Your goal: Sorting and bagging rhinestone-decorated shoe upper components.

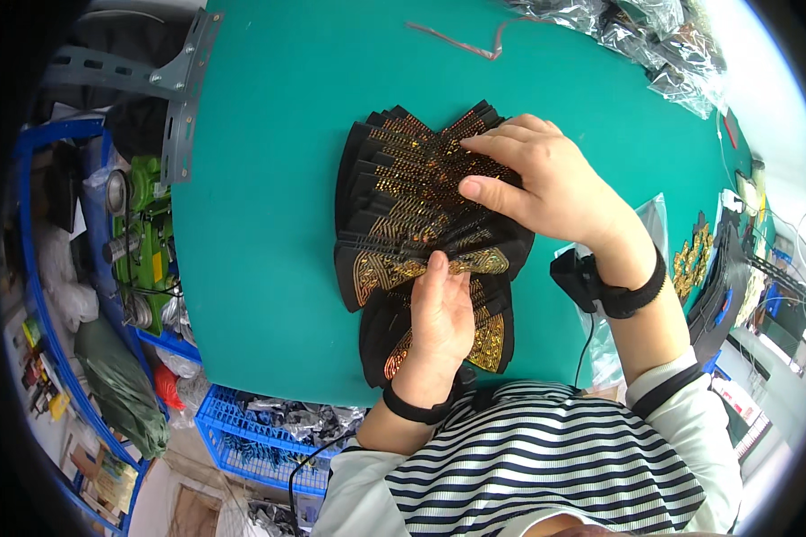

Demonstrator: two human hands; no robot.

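Several black bow-shaped fabric pieces covered in gold beading lie overlapped in a long stack (394,170) on the green table. My left hand (443,313) comes in from below and grips a bow (376,273) at its middle, the thumb on top and the fingers partly hidden under it. Beneath that hand, another black bow (491,340) with gold and reddish beading spreads out near the table edge. My right hand (537,170) rests over the right side of the stack, fingers stretched out and thumb apart. Both wrists wear black bands.
The green table (269,179) carries clear plastic bags of dark goods (663,45) at the far right. Gold trim pieces (693,259) and a black stack (718,286) lie at the right. A blue crate (260,456) stands below the near edge; a green machine (148,242) is at left.
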